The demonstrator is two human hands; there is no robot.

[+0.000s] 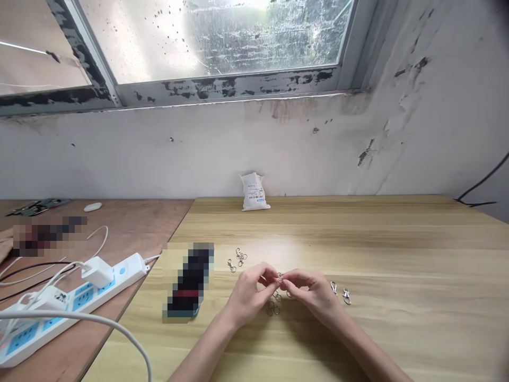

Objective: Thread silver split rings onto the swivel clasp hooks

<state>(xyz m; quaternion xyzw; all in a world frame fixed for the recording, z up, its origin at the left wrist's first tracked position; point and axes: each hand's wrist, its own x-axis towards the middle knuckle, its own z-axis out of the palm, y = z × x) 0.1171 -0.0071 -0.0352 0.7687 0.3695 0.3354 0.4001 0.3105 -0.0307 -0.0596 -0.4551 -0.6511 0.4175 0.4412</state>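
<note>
Head view: pinching a small metal ring (280, 280) with left hand (252, 291) and right hand (312, 291) together, likely to steady it! Held close over loose rings (273, 307), perhaps for easy reach.

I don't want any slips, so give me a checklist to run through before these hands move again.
1. Pinch: left hand and right hand meet at a small metal piece. Ok.
2. Which part of that piece faces up: fingers cover most of it. Cannot tell.
3. Loose rings close by: on the table, just below the fingertips. Ok.
4. Clasps gathered in one place: some lie past the left hand, two beside the right. Not ok.
5. Power strip apart from the hands: off to the left. Ok.
</note>
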